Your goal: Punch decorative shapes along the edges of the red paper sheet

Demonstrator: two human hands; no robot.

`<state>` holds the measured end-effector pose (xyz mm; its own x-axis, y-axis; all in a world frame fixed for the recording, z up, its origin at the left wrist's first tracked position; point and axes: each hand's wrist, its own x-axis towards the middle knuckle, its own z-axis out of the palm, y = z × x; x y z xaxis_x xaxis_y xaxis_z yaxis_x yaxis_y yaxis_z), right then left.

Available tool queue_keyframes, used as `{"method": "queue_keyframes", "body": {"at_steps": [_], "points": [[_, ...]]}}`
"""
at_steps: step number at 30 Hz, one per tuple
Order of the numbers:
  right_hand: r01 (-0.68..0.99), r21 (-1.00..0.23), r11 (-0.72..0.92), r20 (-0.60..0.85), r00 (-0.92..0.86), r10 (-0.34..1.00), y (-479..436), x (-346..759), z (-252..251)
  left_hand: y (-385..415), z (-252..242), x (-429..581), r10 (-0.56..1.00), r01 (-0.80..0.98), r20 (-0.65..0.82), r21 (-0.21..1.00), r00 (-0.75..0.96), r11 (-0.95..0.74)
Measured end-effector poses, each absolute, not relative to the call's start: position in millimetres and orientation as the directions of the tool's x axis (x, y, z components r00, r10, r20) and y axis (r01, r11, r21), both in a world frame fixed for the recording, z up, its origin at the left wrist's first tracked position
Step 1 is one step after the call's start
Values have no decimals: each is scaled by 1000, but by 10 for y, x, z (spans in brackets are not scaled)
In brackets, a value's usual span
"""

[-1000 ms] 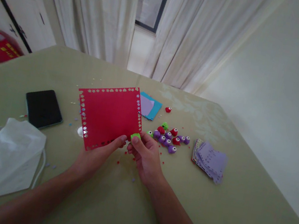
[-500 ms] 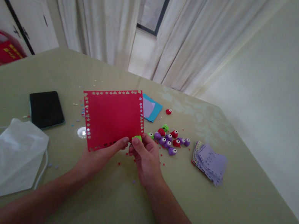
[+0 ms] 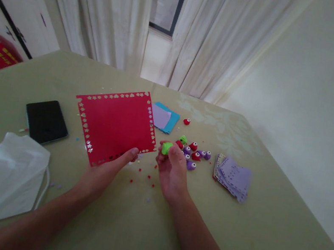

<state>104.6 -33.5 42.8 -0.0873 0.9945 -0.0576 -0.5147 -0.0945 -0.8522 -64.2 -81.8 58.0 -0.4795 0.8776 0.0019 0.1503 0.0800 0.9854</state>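
Note:
My left hand point(image 3: 110, 170) is closed on the lower edge of a red paper sheet point(image 3: 115, 126), with the thumb on top. Small punched hearts, stars and other shapes line the sheet's edges, and the sheet is tilted above the table. My right hand point(image 3: 173, 170) pinches a small green paper punch point(image 3: 166, 148) between thumb and fingers, just off the sheet's lower right corner. Behind that hand lie several small red, purple and green punches point(image 3: 191, 165), partly covered by it.
Purple punched sheets point(image 3: 235, 176) are stacked at right. Blue and lilac papers point(image 3: 168, 118) lie behind the red sheet, near a lone red punch point(image 3: 186, 121). A black tablet point(image 3: 46, 121) and white bag point(image 3: 12, 175) are at left. Paper bits point(image 3: 140, 170) dot the table.
My right hand has moved the green punch off the red sheet's lower right corner, to the right and slightly up. The sheet has shifted a little left in my left hand.

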Motion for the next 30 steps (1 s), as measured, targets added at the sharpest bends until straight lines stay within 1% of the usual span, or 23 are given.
{"method": "queue_keyframes", "body": {"at_steps": [3,6,9,13,16,18,20,23,25,26,28,30], "points": [[-533,-845,-36,-17,-41,999,-287,1128,480,-828,555,-652,882,143,-13,986,-471,90],[-532,-847,-7,24,-52,998,-282,1169,533,-833,563,-648,881,143,-11,986,-472,89],[-497,-868,22,69,-77,995,-301,1176,575,-828,582,-639,889,114,-29,989,-457,90],[-470,-880,63,146,-143,979,-335,1152,582,-822,546,-628,933,77,-27,995,-358,58],[-425,-905,30,113,-173,978,-343,1127,538,-829,472,-619,963,83,-33,995,-266,57],[-400,-917,6,73,-153,986,-326,1128,508,-831,433,-622,969,72,-66,994,-237,85],[-382,-924,20,61,-94,994,-286,1166,505,-821,420,-644,970,13,-90,995,-224,95],[-279,-956,91,100,-17,995,-208,1297,569,-773,447,-720,979,-198,-56,980,-197,16],[-181,-978,107,121,-70,990,-169,1403,636,-729,477,-785,984,-290,-16,956,-176,-37],[-153,-983,102,120,-112,986,-156,1448,666,-709,489,-816,988,-276,-13,961,-151,-30],[-127,-988,92,115,-181,977,-137,1511,703,-679,502,-859,996,-138,-43,990,-78,32],[-143,-983,111,135,-171,976,-113,1539,701,-662,497,-872,995,0,-85,996,-49,86]]}}
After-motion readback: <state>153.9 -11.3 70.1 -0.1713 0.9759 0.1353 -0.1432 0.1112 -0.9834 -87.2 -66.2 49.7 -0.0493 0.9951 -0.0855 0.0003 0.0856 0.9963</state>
